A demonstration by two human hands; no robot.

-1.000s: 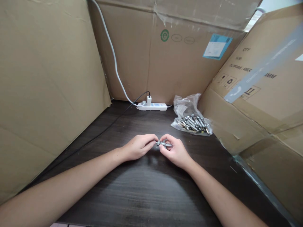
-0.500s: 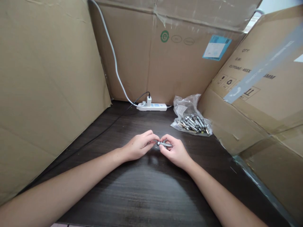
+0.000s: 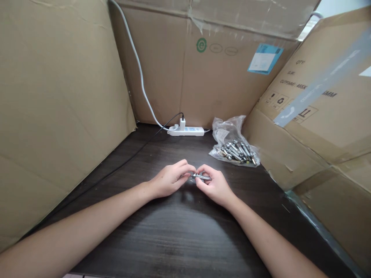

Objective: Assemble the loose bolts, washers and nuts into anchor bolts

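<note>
Over the dark table, a silver metal bolt (image 3: 203,177) lies roughly level between my two hands, its nut end toward the left. My right hand (image 3: 213,184) pinches the bolt's shaft between thumb and fingers. The thumb and fingers of my left hand (image 3: 171,178) are closed around the nut end, their tips partly hiding it. Beyond my right hand, a clear plastic bag (image 3: 228,129) holds several similar metal bolts (image 3: 238,150).
A white power strip (image 3: 189,131) with a plugged-in adapter stands at the back of the dark table (image 3: 179,239). A black cable (image 3: 127,158) runs to the left. Cardboard boxes (image 3: 162,69) wall the left, back and right sides.
The fingertips of my left hand have shifted very slightly at the nut end. My right hand keeps its hold on the bolt.
</note>
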